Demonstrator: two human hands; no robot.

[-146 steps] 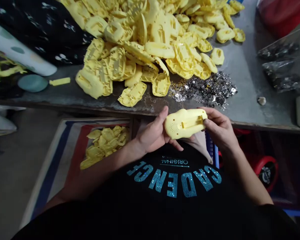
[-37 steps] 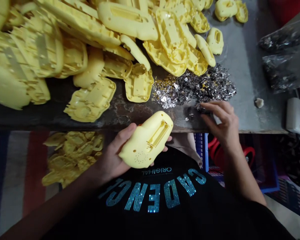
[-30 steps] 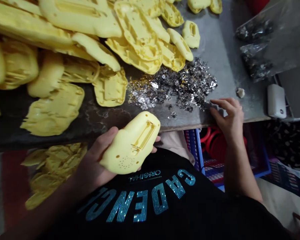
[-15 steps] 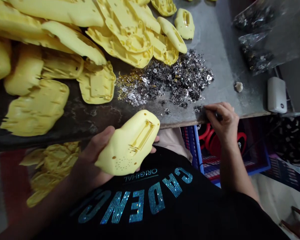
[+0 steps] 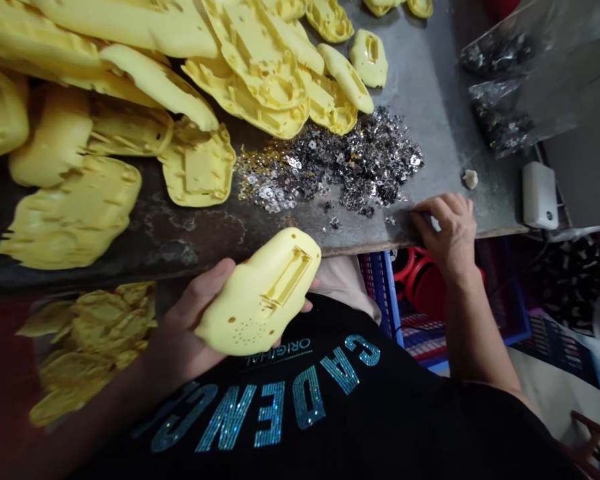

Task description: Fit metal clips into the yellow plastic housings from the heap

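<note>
- One view to go on, the head cam, and one yellow shell (image 5: pixel 260 293) in play: it's held off the bench (image 5: pixel 430 100), just this side of the front edge (image 5: pixel 500 233), with its slot (image 5: pixel 287 277) facing up
- Left hand (image 5: pixel 185 327) has it wrapped from below and the side, thumb along one edge, fingertips poking out past the other
- Right hand (image 5: pixel 450 227) is over at the bench's front, thumb and index bent close to each other; can't tell if they touch or have something pinched between them
- Progress, my read: this piece is early on, I can't make out any metal in the slot, though details in there are too small to swear by
- What's left looks like loads: a big heap of loose shells (image 5: pixel 260 40) and a wide spread of metal bits (image 5: pixel 365 160), plus a few strays (image 5: pixel 335 223) nearer the front; the yellow pieces (image 5: pixel 95 333) down below on the left could be done or not, no idea
- Room: bare bench shows between the metal bits and the right hand, then on toward the white lump (image 5: pixel 470 179) and white box (image 5: pixel 539 195)
- Tightest side is the left, where shells crowd near the edge
- I'd guess anything by the lip could get knocked toward the blue crate (image 5: pixel 389 293) underneath
</note>
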